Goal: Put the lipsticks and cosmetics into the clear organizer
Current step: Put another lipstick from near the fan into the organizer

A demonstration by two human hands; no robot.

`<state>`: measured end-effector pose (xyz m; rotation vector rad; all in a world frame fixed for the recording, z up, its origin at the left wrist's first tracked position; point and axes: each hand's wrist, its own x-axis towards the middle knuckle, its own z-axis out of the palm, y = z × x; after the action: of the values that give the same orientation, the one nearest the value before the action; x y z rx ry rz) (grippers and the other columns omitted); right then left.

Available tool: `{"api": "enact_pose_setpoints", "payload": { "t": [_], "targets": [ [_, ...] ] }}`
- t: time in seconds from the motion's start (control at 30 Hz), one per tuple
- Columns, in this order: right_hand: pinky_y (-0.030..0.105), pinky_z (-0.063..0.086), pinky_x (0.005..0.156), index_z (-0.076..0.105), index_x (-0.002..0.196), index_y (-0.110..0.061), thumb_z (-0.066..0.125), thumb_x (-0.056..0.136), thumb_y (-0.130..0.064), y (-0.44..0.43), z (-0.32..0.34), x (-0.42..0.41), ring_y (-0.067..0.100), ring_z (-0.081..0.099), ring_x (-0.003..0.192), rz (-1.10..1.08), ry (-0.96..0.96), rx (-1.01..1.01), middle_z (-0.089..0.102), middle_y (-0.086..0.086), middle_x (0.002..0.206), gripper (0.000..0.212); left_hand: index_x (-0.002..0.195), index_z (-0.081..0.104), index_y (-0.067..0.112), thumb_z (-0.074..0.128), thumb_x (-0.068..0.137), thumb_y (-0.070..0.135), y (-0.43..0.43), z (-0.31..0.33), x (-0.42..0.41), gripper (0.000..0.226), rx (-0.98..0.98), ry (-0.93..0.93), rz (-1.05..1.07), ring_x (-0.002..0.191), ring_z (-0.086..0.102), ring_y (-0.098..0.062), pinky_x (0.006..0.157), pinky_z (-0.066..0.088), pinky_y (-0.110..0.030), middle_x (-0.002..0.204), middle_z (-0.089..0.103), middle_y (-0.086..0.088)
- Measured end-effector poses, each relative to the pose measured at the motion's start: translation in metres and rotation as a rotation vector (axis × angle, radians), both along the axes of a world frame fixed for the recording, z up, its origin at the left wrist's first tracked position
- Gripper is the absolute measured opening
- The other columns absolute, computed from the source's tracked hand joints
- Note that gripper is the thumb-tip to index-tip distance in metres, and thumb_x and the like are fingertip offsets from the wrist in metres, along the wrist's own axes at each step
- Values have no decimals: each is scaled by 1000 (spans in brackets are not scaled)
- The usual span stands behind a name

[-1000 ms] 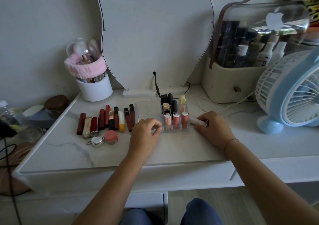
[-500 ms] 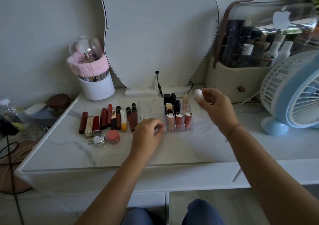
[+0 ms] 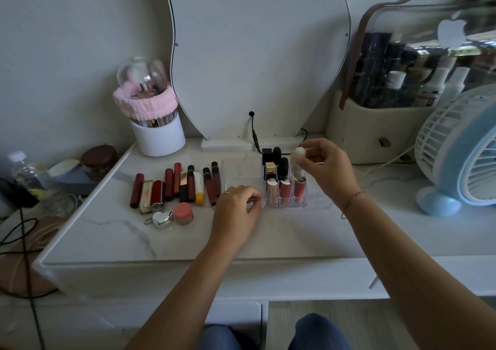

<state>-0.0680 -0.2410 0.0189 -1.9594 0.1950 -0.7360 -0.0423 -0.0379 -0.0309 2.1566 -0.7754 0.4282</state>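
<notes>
The clear organizer (image 3: 241,165) stands mid-table with several lipsticks upright in its right slots, three pink ones (image 3: 285,192) in front. My right hand (image 3: 326,170) pinches a white tube (image 3: 298,161), held upright above the organizer's back right slot. My left hand (image 3: 236,210) grips the organizer's front edge with curled fingers. A row of dark red lipsticks (image 3: 171,186) and a yellow-capped tube (image 3: 198,191) lie on the table to the left. A silver heart case (image 3: 161,218) and a pink jar (image 3: 183,213) sit in front of them.
A white brush cup with a pink band (image 3: 157,132) stands at the back left, the mirror (image 3: 255,54) behind the organizer. A beige cosmetics case (image 3: 375,132) and a blue fan (image 3: 461,151) fill the right side. A cable (image 3: 255,137) hangs near the mirror base.
My right hand lifted the white tube from the table beside the organizer, raised it, and now brings it down over the organizer's back right. My left hand stayed on the organizer.
</notes>
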Motion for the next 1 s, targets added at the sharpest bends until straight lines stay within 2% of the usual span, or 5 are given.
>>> {"api": "enact_pose_setpoints", "payload": {
  "t": [0.2,0.53,0.7,0.87,1.0],
  "targets": [
    [20,52,73,69,99,-16,69,83,-25,-2,-7,-3,6,60,75,-9,49,-88,70,-3,87,18,89,68,14,66,81,11,0,1,-1,10,6,-7,-3,84,59,-14,77,50,-34,86,70,2],
    [5,48,68,71,101,-17,69,83,-20,-2,-5,-4,2,59,74,11,77,-107,68,-7,86,18,89,68,14,66,81,12,0,0,0,9,5,-17,3,83,59,-13,75,50,-31,85,69,2],
    [17,50,73,68,101,-21,69,83,-22,-2,-9,-8,4,59,77,-3,72,-59,67,-8,87,18,89,68,14,66,81,13,1,-1,-1,8,-8,-22,-7,83,58,-12,75,50,-30,86,69,2],
    [17,48,77,65,107,-20,67,85,-26,0,-18,-17,11,61,88,-46,42,67,66,-5,97,23,90,68,14,67,81,15,2,2,-1,9,-70,-25,-5,86,59,-12,78,49,-29,88,69,2],
    [32,52,84,64,108,-17,56,92,-25,6,-31,-31,20,62,96,-72,38,198,66,2,99,19,89,68,14,69,80,14,10,8,-5,9,-158,-36,4,87,58,-10,80,47,-24,87,68,4]
  ]
}}
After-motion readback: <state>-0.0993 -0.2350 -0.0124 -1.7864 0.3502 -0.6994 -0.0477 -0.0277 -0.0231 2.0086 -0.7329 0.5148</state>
